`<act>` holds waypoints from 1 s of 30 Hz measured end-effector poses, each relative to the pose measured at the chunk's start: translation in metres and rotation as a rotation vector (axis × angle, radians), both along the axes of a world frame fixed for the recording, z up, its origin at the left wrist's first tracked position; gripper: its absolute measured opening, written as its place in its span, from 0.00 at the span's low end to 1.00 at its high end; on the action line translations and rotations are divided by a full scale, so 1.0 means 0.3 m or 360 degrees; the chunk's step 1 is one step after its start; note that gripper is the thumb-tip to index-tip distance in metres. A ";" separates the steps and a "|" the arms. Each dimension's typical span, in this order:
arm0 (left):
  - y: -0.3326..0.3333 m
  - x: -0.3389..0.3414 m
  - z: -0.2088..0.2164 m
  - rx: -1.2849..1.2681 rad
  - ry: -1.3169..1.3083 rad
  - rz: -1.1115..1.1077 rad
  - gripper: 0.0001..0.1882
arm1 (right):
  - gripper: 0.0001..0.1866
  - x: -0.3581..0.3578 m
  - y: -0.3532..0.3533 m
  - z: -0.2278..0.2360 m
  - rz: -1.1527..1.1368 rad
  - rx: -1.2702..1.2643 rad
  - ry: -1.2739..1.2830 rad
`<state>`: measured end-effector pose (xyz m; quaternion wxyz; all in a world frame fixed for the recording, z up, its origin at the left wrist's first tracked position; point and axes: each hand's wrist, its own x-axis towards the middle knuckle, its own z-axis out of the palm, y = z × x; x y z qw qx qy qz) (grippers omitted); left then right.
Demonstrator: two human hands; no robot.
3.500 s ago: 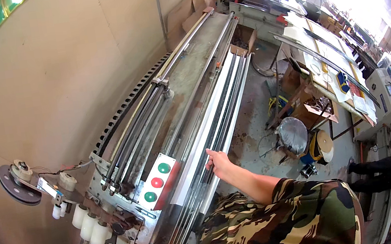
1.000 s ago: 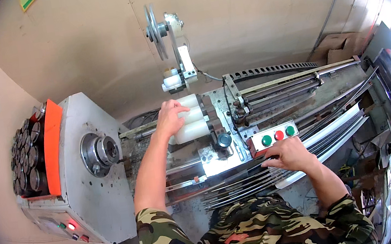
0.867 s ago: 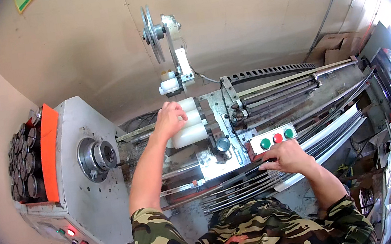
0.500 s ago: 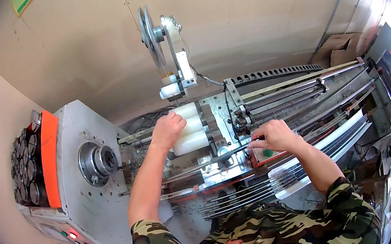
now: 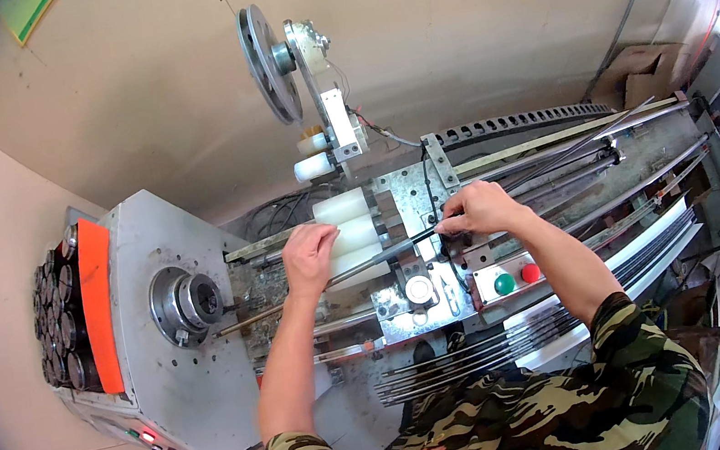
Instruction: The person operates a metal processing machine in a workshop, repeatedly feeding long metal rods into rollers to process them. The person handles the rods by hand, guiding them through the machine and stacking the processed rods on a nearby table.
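Note:
A long thin rod (image 5: 374,261) slants across the machine, from beside the round chuck (image 5: 199,300) up to the far right. Its upper part passes under or through my right hand (image 5: 477,208), whose thumb and fingers pinch it near a dark stretch. Closed in a pinch, my left hand (image 5: 311,255) is by the white rollers (image 5: 345,207), just above the rod; what its fingertips hold, if anything, is hidden. The rod crosses over the nearest roller. Below my right hand sits a metal control box with a green button (image 5: 504,284) and a red button (image 5: 530,273).
A grey machine housing (image 5: 162,391) with an orange panel (image 5: 99,303) stands at left. Behind the rollers rises a post carrying a large spool (image 5: 264,63). Several thin rods (image 5: 481,364) lie along the near side. Rails (image 5: 557,188) run right; cardboard (image 5: 652,73) lies at back right.
My right hand has moved up and away from me with the rod, uncovering the buttons. The rod now crosses the near roller. My left hand has shifted slightly nearer to me.

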<state>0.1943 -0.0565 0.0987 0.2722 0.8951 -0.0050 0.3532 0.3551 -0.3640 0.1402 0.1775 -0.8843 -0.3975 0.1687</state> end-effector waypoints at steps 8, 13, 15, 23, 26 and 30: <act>-0.041 -0.005 0.026 -0.0762 0.0616 -0.0006 0.04 | 0.23 0.063 -0.006 -0.028 -0.0045 0.0068 0.0055; -0.030 -0.008 0.027 -0.0828 0.0981 -0.0103 0.05 | 0.23 0.050 0.016 -0.044 -0.0117 0.0114 0.0072; -0.030 -0.011 0.040 -0.0735 0.1001 -0.0100 0.06 | 0.23 0.046 0.016 -0.055 -0.0155 0.0127 0.0056; -0.044 -0.019 0.030 -0.0120 0.0784 -0.0121 0.08 | 0.23 0.039 0.013 -0.080 -0.0197 0.0154 0.0074; -0.039 -0.015 0.032 0.0279 0.0544 -0.0274 0.08 | 0.23 0.038 0.011 -0.076 -0.0192 0.0169 0.0081; -0.048 0.003 0.057 0.0834 0.0653 -0.0305 0.06 | 0.23 0.040 0.004 -0.094 -0.0186 0.0210 0.0058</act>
